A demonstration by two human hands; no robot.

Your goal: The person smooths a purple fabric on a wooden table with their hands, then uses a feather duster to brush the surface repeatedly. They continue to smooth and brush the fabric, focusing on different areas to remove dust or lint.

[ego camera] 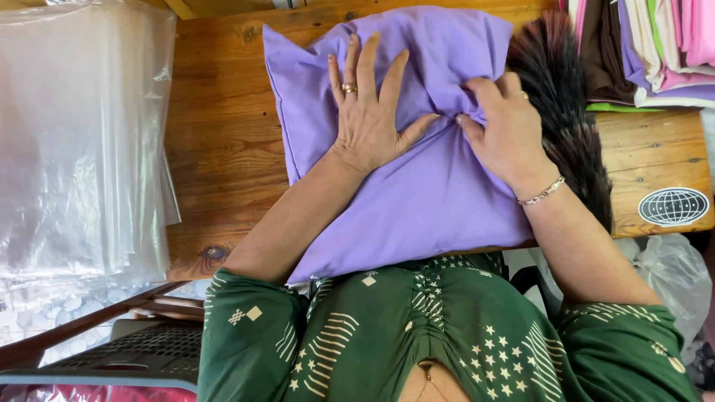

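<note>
Your table [223,156] is plain wood, and it carries everything here. On its left edge lies a thick stack of clear plastic bags [78,141], well apart from your hands. Far right, a pile of folded cloth [648,48] in pinks, purples and white sits at the corner, with a dark feather duster [566,112] lying just beside your work.

In the middle is the pillow [402,186], lilac, lying flat on the table with its near edge hanging over toward your body. Your left hand [369,112] lies on top of it, fingers spread wide, palm pressing down and pinning it. Your right hand [506,130] is bunched, fingertips pressed together and pinching a gather of the lilac cover where the creases run in toward your knuckles.

I'd judge you're mid-way through settling the cover over the filling, smoothing with one hand, tugging slack with the other. The next move likely calls for keeping that left palm firm while the right draws the pinched fold out toward the right edge, evenly, so the cloth doesn't twist.
</note>
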